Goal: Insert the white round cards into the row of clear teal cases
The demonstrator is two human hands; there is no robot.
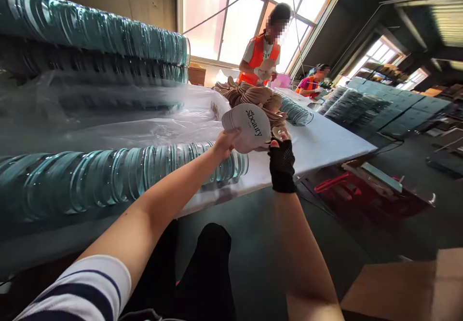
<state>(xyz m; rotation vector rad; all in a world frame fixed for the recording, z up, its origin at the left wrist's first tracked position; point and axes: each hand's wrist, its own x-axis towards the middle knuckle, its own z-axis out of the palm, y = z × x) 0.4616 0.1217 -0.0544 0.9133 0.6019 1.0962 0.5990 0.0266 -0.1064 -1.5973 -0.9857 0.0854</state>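
My left hand (226, 142) is bare and closed around a small stack of round, pale printed cards (251, 127). Dark lettering and a small leaf-like mark show on the top card, which is tilted towards me. At the card's lower right edge is my right hand (282, 164), in a black fingerless glove with the fingers curled in; what they grip is hidden. Just beyond both hands lies a heap of tan, rounded pieces (255, 94) in fanned stacks. Below my left hand, a long row of clear glass lids or dishes (144, 171) lies on its side along the table.
The white-covered table (325, 140) has more glass rows (108, 29) stacked at left and a shorter row (298, 111) beyond the heap. Two co-workers (258, 65) in orange vests are farther back. A red crate (347, 186) and a cardboard box (394, 282) stand at right.
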